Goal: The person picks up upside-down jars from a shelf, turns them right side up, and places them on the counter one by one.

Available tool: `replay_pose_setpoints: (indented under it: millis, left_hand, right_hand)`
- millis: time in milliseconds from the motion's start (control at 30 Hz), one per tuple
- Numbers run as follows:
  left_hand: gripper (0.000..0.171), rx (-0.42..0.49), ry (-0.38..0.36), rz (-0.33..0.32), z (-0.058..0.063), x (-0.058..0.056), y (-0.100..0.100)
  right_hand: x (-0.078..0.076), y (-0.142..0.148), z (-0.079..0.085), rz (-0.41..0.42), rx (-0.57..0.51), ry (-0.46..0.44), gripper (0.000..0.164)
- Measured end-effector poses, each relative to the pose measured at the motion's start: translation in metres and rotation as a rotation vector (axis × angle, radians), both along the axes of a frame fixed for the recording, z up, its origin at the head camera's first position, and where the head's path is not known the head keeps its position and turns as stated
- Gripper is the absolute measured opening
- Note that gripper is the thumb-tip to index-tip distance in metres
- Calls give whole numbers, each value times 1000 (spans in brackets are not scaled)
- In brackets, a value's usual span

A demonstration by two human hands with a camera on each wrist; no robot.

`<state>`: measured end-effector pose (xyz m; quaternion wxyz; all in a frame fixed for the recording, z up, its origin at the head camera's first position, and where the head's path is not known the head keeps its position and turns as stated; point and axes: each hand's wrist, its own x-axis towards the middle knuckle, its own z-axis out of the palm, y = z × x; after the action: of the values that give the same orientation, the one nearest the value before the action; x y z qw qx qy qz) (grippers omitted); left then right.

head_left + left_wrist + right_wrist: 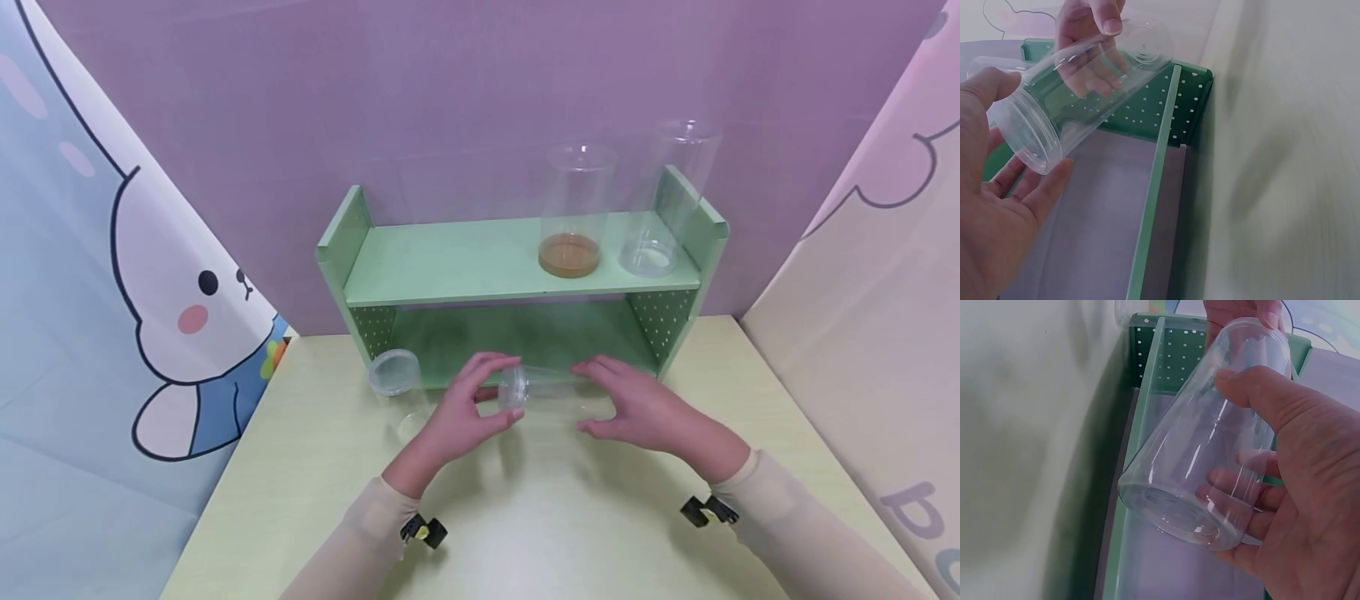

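Held level above the table is a clear, see-through jar [551,388]. My left hand [467,415] grips its lid end, thumb and fingers spread round the ribbed clear lid [1030,128] in the left wrist view. Round the body near the base curls my right hand [1307,462], with the thumb on one side and the fingers showing through the wall from the other. The jar's inside looks empty in the right wrist view. Just left of my left hand, another clear jar [394,373] with a lid stands upright on the table.
A green two-tier shelf [450,258] stands at the back of the table [555,533]. On its top board, toward the right, are a tall clear jar [570,254] with a brown layer at the bottom and a second clear jar [648,257]. Patterned cloths hang on both sides.
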<state>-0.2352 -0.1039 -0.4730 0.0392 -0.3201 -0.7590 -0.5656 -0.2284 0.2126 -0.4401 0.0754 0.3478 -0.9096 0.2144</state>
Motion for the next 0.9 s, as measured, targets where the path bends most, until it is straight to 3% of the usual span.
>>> replay_pose_setpoints:
  millis: [300,900]
  left_hand:
    - [77,-28,7,27,4,0,-2]
    - [77,-26,17,42,12,2,-5]
  right_hand:
    - [-3,-2,-12,11,-56,-13,74]
    - [-1,-2,-17,-6,-159,-102,74]
